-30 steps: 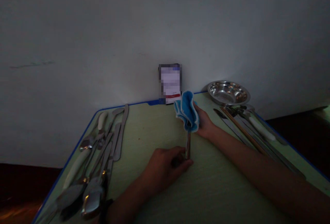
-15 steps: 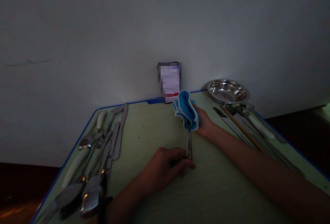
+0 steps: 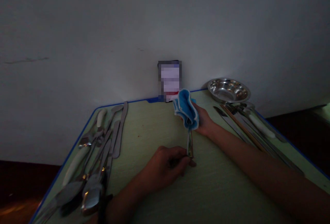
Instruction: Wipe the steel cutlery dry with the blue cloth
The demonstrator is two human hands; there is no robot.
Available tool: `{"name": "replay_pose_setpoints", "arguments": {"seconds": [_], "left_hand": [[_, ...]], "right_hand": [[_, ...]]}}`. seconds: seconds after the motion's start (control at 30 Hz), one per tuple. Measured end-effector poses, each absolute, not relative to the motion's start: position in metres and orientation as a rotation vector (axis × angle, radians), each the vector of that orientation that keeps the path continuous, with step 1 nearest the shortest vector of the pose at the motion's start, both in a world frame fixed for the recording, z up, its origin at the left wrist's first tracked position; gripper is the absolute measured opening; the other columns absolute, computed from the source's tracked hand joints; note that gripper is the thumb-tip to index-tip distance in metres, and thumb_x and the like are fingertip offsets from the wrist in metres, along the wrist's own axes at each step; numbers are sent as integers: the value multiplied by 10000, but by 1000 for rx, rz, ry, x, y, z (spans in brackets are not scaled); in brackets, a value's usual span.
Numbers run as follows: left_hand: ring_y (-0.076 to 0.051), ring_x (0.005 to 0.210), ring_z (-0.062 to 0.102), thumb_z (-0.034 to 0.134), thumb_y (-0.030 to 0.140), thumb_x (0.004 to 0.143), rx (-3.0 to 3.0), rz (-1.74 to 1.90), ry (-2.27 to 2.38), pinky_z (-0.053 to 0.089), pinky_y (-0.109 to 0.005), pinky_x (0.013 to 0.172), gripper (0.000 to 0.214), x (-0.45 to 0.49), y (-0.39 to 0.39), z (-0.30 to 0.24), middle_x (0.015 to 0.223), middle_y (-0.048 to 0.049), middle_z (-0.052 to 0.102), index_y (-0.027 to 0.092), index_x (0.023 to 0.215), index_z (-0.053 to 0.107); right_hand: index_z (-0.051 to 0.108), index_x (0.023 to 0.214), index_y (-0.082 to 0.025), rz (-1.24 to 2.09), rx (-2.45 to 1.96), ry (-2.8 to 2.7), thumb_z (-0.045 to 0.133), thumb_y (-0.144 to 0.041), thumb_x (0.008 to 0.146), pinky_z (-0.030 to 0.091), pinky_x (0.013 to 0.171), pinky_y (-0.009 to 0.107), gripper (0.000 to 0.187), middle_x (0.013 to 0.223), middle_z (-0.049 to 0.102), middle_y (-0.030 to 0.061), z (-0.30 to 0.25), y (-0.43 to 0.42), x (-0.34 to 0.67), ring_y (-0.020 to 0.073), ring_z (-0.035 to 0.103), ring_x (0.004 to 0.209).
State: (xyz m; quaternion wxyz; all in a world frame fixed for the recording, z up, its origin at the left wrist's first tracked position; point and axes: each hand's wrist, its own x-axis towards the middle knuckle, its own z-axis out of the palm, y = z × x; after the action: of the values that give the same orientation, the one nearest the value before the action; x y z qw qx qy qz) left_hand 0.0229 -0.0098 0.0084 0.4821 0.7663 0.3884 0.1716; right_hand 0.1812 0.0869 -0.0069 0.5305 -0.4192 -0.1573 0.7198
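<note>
A slim shiny metal utensil (image 3: 189, 145) is held over the middle of the table between my hands. The fingers and thumb of my left hand (image 3: 166, 165) pinch its near end. Its far end goes into a bunched blue cloth with white edging (image 3: 186, 109), so I cannot tell what kind of utensil it is. My right hand (image 3: 205, 121) is closed around the cloth from the right side, with most of its fingers hidden behind the folds.
Several metal and white-handled utensils (image 3: 94, 152) lie along the left of the green table (image 3: 144, 124). More knives, chopsticks and cutlery (image 3: 242, 122) lie on the right, below a steel bowl (image 3: 229, 90). A phone (image 3: 170, 74) with a blurred screen leans on the wall behind.
Both hands keep their grip on the cloth and utensil, with barely any movement. The view has shifted very slightly.
</note>
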Motion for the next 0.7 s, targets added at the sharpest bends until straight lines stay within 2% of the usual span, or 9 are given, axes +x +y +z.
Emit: {"name": "replay_pose_setpoints", "arguments": {"seconds": [0.47,0.57,0.7], "left_hand": [[-85,484,506,415,253,856,1896,419,956,364,-181,456,277,23,-10,10,600,-6,606,161,841,675],[-77,471,467,445,241,835,1890,455,967,336,-183,449,239,24,-10,13,594,2,602,159,784,663],[-78,470,432,489,264,804,1746,637,1042,317,-188,447,184,22,-8,12,523,32,517,149,698,587]], "right_hand": [[599,729,-169,1698,-1004,-386,486,-317,830,498,536,227,212,599,652,-9,-8,87,180,115,583,515],[601,727,-177,1694,-1007,-419,462,-319,838,494,535,231,228,605,652,-10,-7,87,181,115,580,518],[580,620,-180,1706,-988,-541,512,-331,797,433,436,202,242,464,565,-34,-9,84,185,96,503,416]]}}
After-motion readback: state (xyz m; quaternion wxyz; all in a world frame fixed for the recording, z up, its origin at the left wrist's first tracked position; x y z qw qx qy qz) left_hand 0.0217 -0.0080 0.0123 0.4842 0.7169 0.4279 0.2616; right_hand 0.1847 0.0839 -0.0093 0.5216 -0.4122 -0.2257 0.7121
